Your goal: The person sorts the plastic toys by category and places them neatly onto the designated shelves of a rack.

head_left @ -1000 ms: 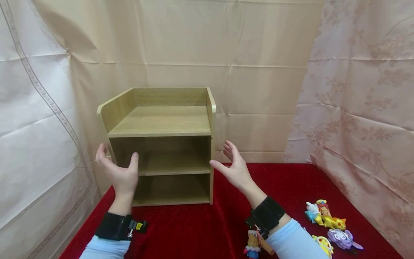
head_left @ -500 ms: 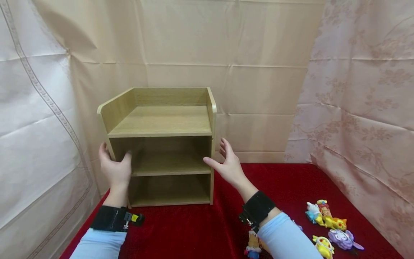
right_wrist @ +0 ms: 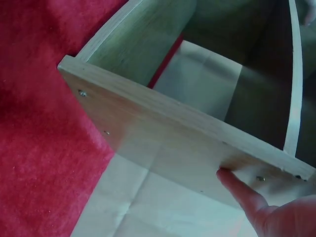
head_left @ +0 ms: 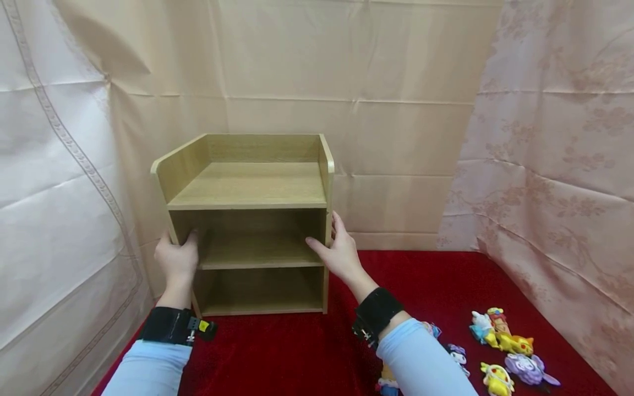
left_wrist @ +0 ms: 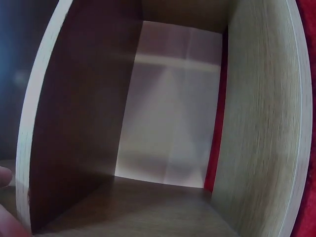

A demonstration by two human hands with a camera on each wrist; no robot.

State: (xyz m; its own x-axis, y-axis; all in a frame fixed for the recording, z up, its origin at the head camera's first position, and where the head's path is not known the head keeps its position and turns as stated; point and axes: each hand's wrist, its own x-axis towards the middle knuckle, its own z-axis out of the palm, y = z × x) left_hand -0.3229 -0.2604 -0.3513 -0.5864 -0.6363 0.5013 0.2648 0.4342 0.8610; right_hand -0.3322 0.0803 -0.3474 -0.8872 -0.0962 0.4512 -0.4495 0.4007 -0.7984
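A light wooden desktop shelf [head_left: 247,185], with two compartments under a raised-edge top, stands upright on the red cloth. At its left side panel, my left hand [head_left: 176,263] grips with the thumb inside the upper compartment and the fingers outside. My right hand [head_left: 344,258] holds the opposite panel the same way, its fingers partly hidden behind the wood. In the right wrist view a finger [right_wrist: 242,193] lies against the panel's outer face, near a screw. Only bits of the left fingers [left_wrist: 5,177] show in the left wrist view, beside the middle board [left_wrist: 79,118].
Red cloth [head_left: 277,352] covers the table. Several small toy figures lie at the right, among them a yellow one [head_left: 497,379] and a purple one [head_left: 527,367]; others are partly hidden by my right sleeve [head_left: 421,357]. Curtains [head_left: 396,137] hang behind and at both sides.
Both hands have moved inward from beside the shelf and now hold its side panels. The shelf has not visibly moved. More toys show beside my right forearm.
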